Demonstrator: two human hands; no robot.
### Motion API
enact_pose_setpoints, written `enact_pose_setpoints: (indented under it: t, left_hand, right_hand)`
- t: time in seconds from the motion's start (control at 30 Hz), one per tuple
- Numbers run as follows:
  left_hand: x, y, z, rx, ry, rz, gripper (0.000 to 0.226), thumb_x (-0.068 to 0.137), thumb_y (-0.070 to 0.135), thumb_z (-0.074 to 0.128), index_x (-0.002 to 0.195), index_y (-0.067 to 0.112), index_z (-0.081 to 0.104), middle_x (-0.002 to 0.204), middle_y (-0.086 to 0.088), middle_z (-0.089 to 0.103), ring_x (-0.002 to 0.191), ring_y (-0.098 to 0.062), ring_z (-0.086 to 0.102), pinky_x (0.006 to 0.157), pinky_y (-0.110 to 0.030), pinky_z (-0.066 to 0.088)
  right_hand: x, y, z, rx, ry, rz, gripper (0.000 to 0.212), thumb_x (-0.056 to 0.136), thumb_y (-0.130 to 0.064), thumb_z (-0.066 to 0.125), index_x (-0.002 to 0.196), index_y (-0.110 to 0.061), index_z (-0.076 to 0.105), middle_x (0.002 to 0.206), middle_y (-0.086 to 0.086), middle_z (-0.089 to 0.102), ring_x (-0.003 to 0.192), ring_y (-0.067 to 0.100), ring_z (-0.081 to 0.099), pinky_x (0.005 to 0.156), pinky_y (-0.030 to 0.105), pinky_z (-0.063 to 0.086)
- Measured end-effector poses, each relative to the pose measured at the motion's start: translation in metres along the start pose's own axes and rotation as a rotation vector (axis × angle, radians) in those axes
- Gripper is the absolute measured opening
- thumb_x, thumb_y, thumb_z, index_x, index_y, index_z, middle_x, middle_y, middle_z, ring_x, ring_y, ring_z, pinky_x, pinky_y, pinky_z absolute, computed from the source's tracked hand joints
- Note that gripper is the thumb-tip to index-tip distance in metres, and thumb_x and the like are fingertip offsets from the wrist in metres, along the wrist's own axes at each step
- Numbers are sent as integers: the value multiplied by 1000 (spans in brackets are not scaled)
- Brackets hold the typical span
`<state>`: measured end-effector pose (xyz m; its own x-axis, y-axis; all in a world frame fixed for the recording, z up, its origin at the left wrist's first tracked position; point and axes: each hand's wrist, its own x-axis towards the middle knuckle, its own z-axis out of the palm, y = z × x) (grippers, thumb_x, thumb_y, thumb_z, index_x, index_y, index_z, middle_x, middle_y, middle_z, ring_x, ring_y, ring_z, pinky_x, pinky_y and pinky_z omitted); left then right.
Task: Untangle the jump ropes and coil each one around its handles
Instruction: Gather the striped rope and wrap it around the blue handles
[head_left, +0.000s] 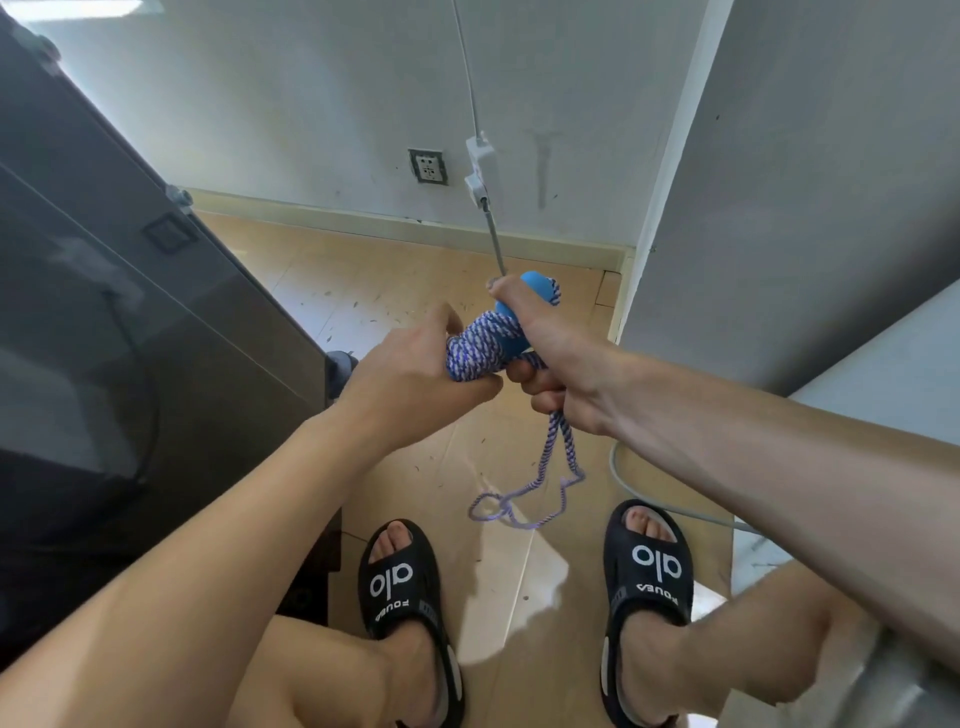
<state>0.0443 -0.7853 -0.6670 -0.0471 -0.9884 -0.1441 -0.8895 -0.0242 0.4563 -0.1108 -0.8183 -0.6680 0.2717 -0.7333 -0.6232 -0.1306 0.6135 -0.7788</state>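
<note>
A blue-and-white braided jump rope (480, 345) is wound in thick turns around its blue handles (519, 312), held in front of me above the floor. My right hand (550, 353) grips the handles, thumb along the top near the rounded blue end. My left hand (415, 369) grips the wound coil from the left, fingers curled under it. A loose length of the same rope (524, 499) hangs from below my right hand and loops just above the floor between my feet. No second rope is in sight.
A dark cabinet (130, 312) stands at my left. A grey wall corner (779, 208) and a ledge are at my right. A wall socket (428, 167) and a white cable box (480, 171) sit ahead. A grey cable (649, 499) lies on the wooden floor by my sandalled feet.
</note>
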Motion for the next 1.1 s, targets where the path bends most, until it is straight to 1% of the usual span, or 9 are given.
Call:
enact_pose_setpoints:
  t: [0.2,0.3,0.47,0.6,0.7,0.8,0.9,1.0,1.1]
  left_hand:
    - [5,-10,-2,-105,-25,-18,18,91,32,64,103,22,55,79,2,62,66,-10,58,57,-23,48]
    - [9,-26,-4,-137,-42,-70,18,89,31,64,101,20,55,79,0,62,66,-13,57,61,-27,52]
    - [7,-56,-7,327,-38,-198,24,89,30,58,107,21,46,84,-1,59,75,-22,60,71,-43,58]
    - [-2,-64,8,629,-154,-141,34,92,34,58,119,18,45,96,-4,61,77,-21,62,74,-41,59]
    - [-13,-43,19,557,-218,32,55,83,66,64,115,23,49,87,7,59,71,-11,59,67,-31,57]
    - [-28,-5,17,516,-257,188,48,81,75,58,94,31,42,69,12,47,59,-1,46,51,-20,35]
    - [-40,18,7,434,-288,275,36,86,62,60,89,29,45,67,10,49,61,-6,48,50,-19,30]
    - [-50,27,-9,262,-332,304,24,87,40,63,82,20,52,74,3,56,66,-11,54,56,-25,43]
    - [-58,27,-29,-139,-257,224,15,82,18,69,83,6,60,78,-8,61,68,-21,57,65,-38,52]
  right_hand:
    - [-1,7,-1,-108,-151,7,58,85,-77,48,112,-26,52,64,-1,45,43,7,26,36,18,24]
    - [-1,11,3,-348,-118,-79,48,89,-62,57,93,-14,60,64,2,47,46,11,32,41,23,26]
    - [-12,9,2,-1073,-75,-447,18,87,-33,63,81,-16,65,74,6,64,67,26,58,56,32,39]
    - [-41,-13,10,-1064,-180,-740,24,95,-36,59,79,-18,64,68,0,60,58,15,51,51,30,35]
    - [-34,-38,-5,-1007,-64,-825,32,93,-49,59,74,-24,59,62,-7,51,56,9,42,52,27,30]
    - [-12,-46,-20,-1080,103,-900,39,91,-58,58,72,-24,54,57,-6,47,54,7,41,53,32,29]
    - [14,-35,-26,-1114,127,-841,48,90,-62,56,70,-20,49,61,-4,47,59,15,43,56,34,29]
    - [25,-22,-29,-1052,2,-728,53,92,-60,55,61,-20,41,61,0,44,58,16,38,57,34,27]
    - [17,-10,-37,-843,-126,-502,37,86,-41,67,66,-21,42,67,-5,43,59,5,39,61,21,41]
